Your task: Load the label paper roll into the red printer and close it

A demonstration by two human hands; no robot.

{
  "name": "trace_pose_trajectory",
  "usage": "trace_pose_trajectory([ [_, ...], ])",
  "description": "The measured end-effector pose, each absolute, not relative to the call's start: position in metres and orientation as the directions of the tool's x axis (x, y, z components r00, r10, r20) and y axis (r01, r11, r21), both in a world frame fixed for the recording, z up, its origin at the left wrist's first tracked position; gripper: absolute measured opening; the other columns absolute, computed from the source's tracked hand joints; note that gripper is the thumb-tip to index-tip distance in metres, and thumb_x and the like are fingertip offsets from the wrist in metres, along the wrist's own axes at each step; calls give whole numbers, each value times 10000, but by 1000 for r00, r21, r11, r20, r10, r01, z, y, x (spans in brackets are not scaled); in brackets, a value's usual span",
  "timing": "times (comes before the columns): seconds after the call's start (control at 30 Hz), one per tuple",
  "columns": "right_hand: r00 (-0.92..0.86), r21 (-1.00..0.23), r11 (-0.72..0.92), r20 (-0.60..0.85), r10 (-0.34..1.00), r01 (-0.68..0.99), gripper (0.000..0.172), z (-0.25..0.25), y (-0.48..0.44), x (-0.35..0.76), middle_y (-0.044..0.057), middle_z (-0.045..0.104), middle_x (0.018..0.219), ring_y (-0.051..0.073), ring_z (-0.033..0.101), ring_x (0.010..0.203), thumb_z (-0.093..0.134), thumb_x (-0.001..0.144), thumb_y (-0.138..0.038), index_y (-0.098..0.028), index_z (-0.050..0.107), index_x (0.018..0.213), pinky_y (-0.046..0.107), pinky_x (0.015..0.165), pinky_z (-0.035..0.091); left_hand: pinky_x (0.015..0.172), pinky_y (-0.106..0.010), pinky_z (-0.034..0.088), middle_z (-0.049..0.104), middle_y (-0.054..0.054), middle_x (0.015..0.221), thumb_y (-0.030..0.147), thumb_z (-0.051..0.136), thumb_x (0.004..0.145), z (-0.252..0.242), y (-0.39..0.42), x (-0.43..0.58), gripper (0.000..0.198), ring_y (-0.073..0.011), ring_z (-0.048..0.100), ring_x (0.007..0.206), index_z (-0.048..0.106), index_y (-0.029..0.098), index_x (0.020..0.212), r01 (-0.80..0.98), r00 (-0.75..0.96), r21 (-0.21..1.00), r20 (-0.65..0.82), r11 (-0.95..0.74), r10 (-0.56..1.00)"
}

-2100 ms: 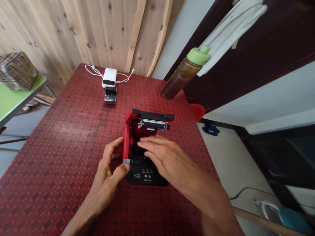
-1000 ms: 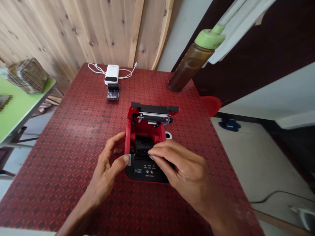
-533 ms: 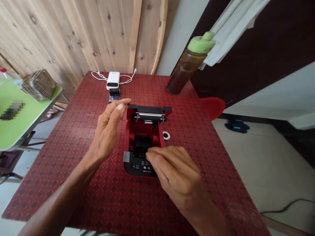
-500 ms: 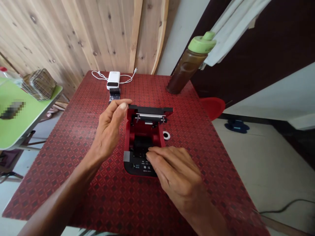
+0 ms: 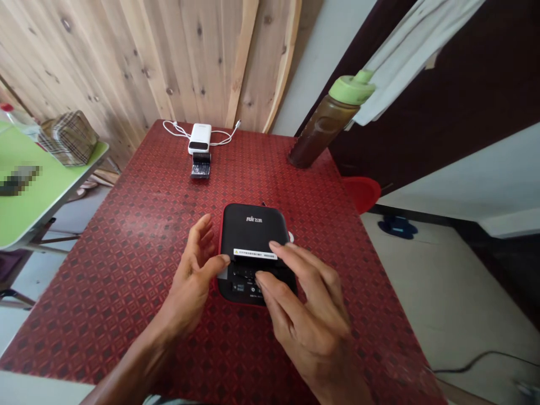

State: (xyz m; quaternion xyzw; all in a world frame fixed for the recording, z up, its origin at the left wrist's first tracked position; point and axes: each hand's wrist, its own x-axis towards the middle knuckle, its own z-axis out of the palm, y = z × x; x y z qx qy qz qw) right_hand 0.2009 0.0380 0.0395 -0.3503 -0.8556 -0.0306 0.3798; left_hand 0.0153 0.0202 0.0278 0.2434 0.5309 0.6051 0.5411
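Black-and-red thermal printer [image 5: 253, 230] — shut, between hands | left hand [image 5: 189, 289] open, thumb on edge | right hand [image 5: 306, 312] loose, fingers on top

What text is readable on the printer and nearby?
Brand on the black printer lid: white letters, too small to read with certainty.
Label on the lid: yellow warning triangle, then a line of small print, too small to read.
Front panel: small white print by the buttons, too small to read.
White power bank: no legible text.
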Motion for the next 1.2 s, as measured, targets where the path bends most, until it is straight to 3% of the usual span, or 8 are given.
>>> trace_pose_trajectory([
  [0.13, -493, -285, 770, 631, 600, 571, 166, 40, 41, 201, 127, 837, 1229, 251, 777, 1219, 669, 1020, -26, -163, 718, 1100, 426, 1072, 571, 1344, -518, 290, 500, -56, 1733, 276, 792, 842, 32, 21, 16, 690, -319, 379, 1647, 587, 318, 1499, -475, -246, 859, -341, 194, 908],
  [0.4, -496, -325, 746, 586, 641, 581, 145, 39, 40, 202, 124, 842, 1243, 230, 785, 1234, 677, 1038, -95, -145, 713, 1168, 398, 1095, 578, 1229, -440, 453, 644, -68, 1601, 207, 763, 826, 34, 27, 16, 614, -311, 526, 1543, 667, 265, 1430, -461, -241, 871, -304, 167, 922],
  [0.57, -427, -408, 725, 609, 669, 555, 300, 34, 32, 206, 152, 813, 1318, 254, 748, 1308, 681, 1019, -77, -131, 691, 1314, 419, 1124, 597, 1199, -433, 496, 661, -72, 1589, 259, 769, 913, 27, 19, 11, 563, -302, 561, 1523, 655, 283, 1464, -376, -225, 912, -262, 164, 938],
  [0.7, -185, -551, 560, 591, 786, 619, 467, 20, 18, 218, 159, 767, 1413, 301, 739, 1323, 699, 1009, -123, -190, 642, 1468, 476, 1084, 638, 1220, -432, 492, 612, -53, 1650, 390, 778, 988, 22, 5, 5, 573, -300, 554, 1537, 621, 343, 1537, -306, -176, 936, -237, 176, 955],
  [0.8, -13, -698, 340, 429, 903, 630, 423, 3, 5, 223, 143, 802, 1356, 299, 813, 1181, 647, 1073, -305, -223, 640, 1488, 419, 929, 697, 1174, -440, 538, 601, -63, 1661, 422, 777, 991, 23, 0, 4, 580, -319, 587, 1506, 620, 350, 1545, -286, -172, 937, -255, 199, 952],
  [0.9, 19, -799, 244, 304, 953, 549, 435, -10, -7, 222, 130, 835, 1268, 282, 845, 1079, 563, 1109, -448, -224, 647, 1473, 356, 816, 700, 1140, -437, 563, 602, -64, 1662, 425, 784, 982, 25, 1, 2, 567, -338, 590, 1500, 642, 351, 1526, -261, -175, 941, -264, 214, 948],
  [1.2, 44, -805, 219, 290, 956, 551, 500, -21, -15, 216, 161, 807, 1335, 306, 818, 1164, 686, 1047, -465, -214, 636, 1476, 438, 912, 706, 1081, -433, 579, 575, -48, 1686, 433, 803, 949, 26, 1, 2, 584, -377, 560, 1506, 667, 365, 1512, -285, -179, 931, -285, 228, 942],
])
